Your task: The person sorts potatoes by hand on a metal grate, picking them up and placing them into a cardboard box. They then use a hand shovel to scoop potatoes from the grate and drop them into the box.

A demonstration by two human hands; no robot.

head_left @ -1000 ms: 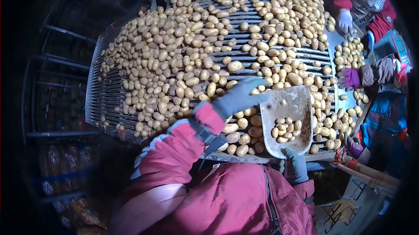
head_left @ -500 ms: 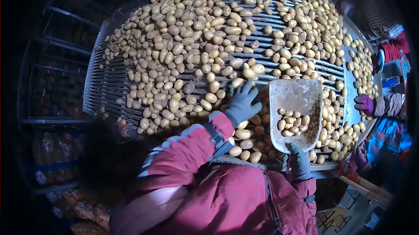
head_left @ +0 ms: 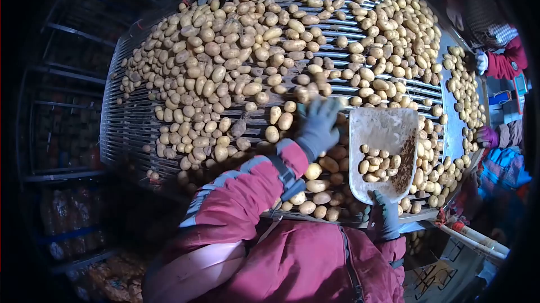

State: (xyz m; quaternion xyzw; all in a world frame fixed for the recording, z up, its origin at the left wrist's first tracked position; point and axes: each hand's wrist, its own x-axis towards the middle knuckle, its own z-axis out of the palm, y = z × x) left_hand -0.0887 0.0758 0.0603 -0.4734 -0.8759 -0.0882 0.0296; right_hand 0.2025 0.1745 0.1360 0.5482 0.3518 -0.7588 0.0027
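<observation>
My left hand, in a grey-green glove, reaches over the slatted table with its fingers stretched out. Its fingertips are right at a few potatoes, which look blurred by motion. My right hand, gloved too, is wrapped round the handle at the near end of a worn white scoop. Several small potatoes lie in the scoop's left part, and brown dirt clings along its right side. The scoop rests over the potatoes near the table's front edge.
A thick pile of potatoes covers the table's left half. More line a metal strip on the right, beside another person's purple glove. A second person's red sleeve shows behind. Metal racks stand at left.
My left hand has shifted slightly left and potatoes by its fingertips have moved. The scoop stays in my right hand. The purple-gloved hand has drawn back from the strip.
</observation>
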